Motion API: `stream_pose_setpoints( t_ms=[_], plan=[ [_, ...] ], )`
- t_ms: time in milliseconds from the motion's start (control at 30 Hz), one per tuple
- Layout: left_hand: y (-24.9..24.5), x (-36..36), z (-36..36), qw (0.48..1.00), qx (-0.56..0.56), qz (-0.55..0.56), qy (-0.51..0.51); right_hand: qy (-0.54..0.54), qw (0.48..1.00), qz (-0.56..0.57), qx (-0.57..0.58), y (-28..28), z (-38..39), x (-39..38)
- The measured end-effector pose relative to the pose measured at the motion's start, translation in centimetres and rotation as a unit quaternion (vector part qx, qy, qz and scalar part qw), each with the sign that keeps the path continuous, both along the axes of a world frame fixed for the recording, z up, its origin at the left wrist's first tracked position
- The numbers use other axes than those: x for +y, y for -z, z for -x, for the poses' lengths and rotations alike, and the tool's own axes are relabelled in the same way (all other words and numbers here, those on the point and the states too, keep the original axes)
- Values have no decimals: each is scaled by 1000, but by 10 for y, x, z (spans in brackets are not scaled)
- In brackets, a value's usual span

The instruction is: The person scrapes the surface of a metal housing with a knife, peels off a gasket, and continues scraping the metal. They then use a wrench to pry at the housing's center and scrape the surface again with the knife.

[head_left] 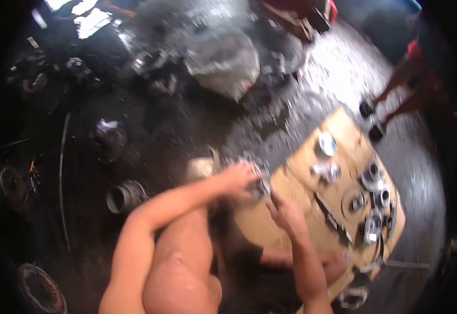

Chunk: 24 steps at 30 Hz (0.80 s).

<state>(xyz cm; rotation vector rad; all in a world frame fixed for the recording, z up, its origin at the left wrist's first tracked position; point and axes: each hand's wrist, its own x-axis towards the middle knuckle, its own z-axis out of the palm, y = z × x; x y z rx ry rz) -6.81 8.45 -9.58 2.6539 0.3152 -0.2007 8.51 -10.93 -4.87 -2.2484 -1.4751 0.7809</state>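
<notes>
My left hand (237,180) reaches across my knee and is closed on a grey metal part (263,183), blurred by motion. Just right of it, my right hand (288,214) is closed, with its fingers pointing up toward that part. A short dark piece shows at those fingertips, too smeared to name. Both hands are above the left edge of a flattened cardboard sheet (286,230). Behind my left hand a pale, cloth-like thing (201,167) is partly hidden.
On the cardboard lie a dark long tool (334,217), a round metal cap (327,143) and several metal machine parts (373,227). A ribbed cylindrical part (126,197) is on the dark floor at left, near a rusty disc (42,289). Another person's legs (404,99) are at upper right.
</notes>
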Motion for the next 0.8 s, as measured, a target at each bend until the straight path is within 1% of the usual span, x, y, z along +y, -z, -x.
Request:
stream_pose_setpoints(
  t_ms=[33, 100, 167, 233, 300, 333, 433, 467, 500, 533, 600, 633, 700, 800],
  plan=[
    [6, 0, 2, 999, -37, 11, 21, 1, 1000, 4, -9, -1, 2, -2],
    [1, -4, 8, 994, -95, 27, -44, -23, 999, -11, -22, -3, 0, -13],
    [-1, -5, 11, 989, -120, 52, -73, -15, 1000, 15, -20, -10, -2, -15],
    [15, 1, 11, 984, -145, 65, -87, -17, 999, 37, -18, -8, -1, -12],
    [11, 0, 8, 983, -120, 62, -121, -29, 999, -23, -36, -3, -4, -4],
    [12, 0, 9, 984, -114, 54, -125, -30, 999, -20, -39, -6, -6, -3],
    [13, 0, 12, 984, -112, 44, -130, -44, 999, 21, -23, -18, -7, -3],
    [13, 0, 13, 984, -117, 40, -130, -45, 998, 50, -17, -22, -7, -8],
    [13, 1, 14, 983, -117, 43, -134, -46, 996, 78, -12, -24, -8, -11],
    [9, 2, 12, 983, -103, 58, -140, -47, 995, 83, -12, -22, -7, -11],
    [4, 1, 9, 983, -78, 81, -145, -20, 998, 54, -10, -17, -4, -6],
    [5, 1, 8, 983, -80, 81, -145, -20, 998, 54, -12, -11, -5, 0],
    [7, 2, 10, 984, -82, 72, -140, -25, 999, 5, -33, 3, -5, 8],
    [5, 3, 12, 983, -76, 83, -147, -30, 999, -20, -11, 7, -8, 2]
  ],
)
